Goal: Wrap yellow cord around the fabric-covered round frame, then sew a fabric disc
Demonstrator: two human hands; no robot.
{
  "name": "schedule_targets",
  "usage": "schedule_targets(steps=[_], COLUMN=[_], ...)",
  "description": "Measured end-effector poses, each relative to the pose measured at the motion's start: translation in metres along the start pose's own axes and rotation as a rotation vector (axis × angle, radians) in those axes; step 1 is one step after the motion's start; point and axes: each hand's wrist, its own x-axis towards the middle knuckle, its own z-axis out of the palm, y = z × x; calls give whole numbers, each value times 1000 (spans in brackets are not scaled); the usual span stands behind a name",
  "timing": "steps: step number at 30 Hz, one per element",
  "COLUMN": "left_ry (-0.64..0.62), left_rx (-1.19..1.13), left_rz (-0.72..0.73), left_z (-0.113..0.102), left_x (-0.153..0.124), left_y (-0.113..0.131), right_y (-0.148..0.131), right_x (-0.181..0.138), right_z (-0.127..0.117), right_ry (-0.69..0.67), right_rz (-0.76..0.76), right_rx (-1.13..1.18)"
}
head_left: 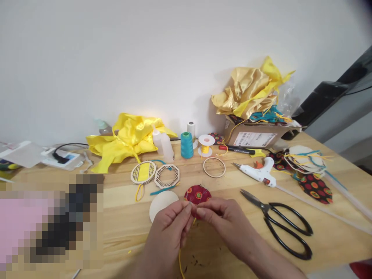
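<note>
My left hand (173,221) and my right hand (225,217) meet fingertip to fingertip above the table, both pinching. A yellow cord (180,263) hangs below my left hand, which holds it. Whatever lies between my right thumb and forefinger is too small and covered to make out. Just behind the fingertips is a dark red patterned fabric round (197,193), partly hidden by my hands. A pale round disc (161,205) lies beside my left hand, its near edge covered. Black-handled scissors (270,213) rest to the right of my right hand.
Behind are wooden lattice frames (167,187), a wooden ring (214,177), a teal thread cone (186,146) and a yellow spool (205,149). A white glue gun (258,173) lies right, below a fabric-filled cardboard box (232,133). Yellow satin (128,135) is heaped left.
</note>
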Motion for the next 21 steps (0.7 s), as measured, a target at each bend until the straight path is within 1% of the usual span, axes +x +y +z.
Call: schedule_targets(steps=[3, 6, 9, 11, 14, 17, 21], left_ry=[-18, -28, -43, -51, -47, -68, -89], left_rx=[124, 238, 271, 273, 327, 387, 397], left_rz=[28, 87, 96, 85, 62, 53, 52], left_z=[-2, -5, -6, -6, -7, -8, -8], left_x=[-1, -2, -3, -3, -3, -4, -5], left_y=[-6, -9, -10, -9, -9, -10, -9], right_y=[11, 13, 9, 7, 7, 8, 11], right_x=[2, 3, 3, 3, 3, 3, 3], right_z=[13, 18, 20, 21, 22, 22, 20], right_ry=[-62, -40, 36, 75, 106, 133, 143], right_rz=[57, 130, 221, 249, 242, 226, 199], right_rx=[292, 442, 479, 489, 514, 507, 503])
